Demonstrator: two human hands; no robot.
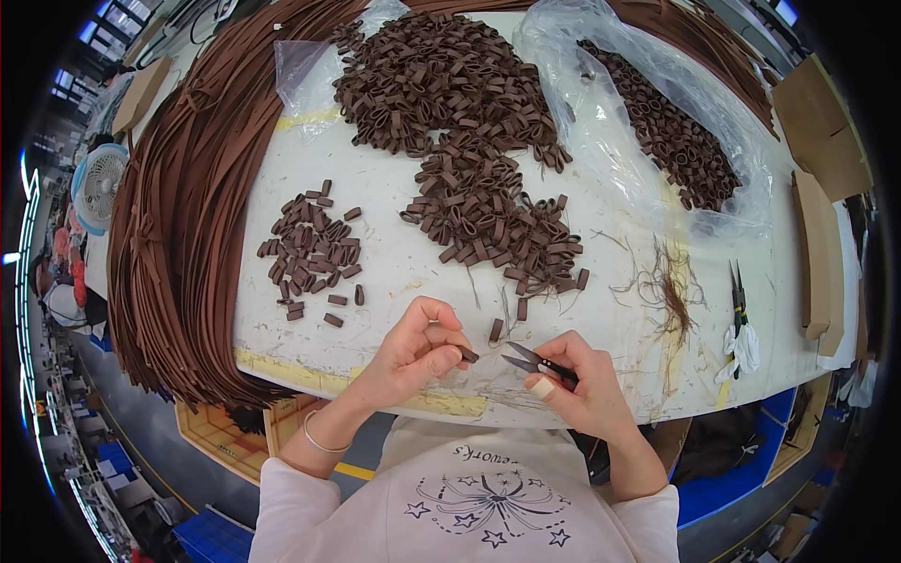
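Note:
My left hand (422, 357) pinches a small dark brown loop piece (467, 355) between thumb and fingers, near the table's front edge. Just to its right, my right hand (582, 385) grips small black thread snips (526, 361), blades apart and pointing toward that loop. A beige wrap shows on a right-hand finger. Beyond both hands lies a large heap of similar brown loops (441, 84), spreading toward me, with a stray loop (496, 328) just above the snips. A smaller scattered group (310, 253) lies at left.
Long brown strips (178, 235) drape over the left side of the white table (610, 281). At right are a plastic bag of loops (662, 131), loose threads (676, 300), scissors with white cloth (741, 347) and cardboard (817, 131). A fan (99, 188) stands far left; bins sit below.

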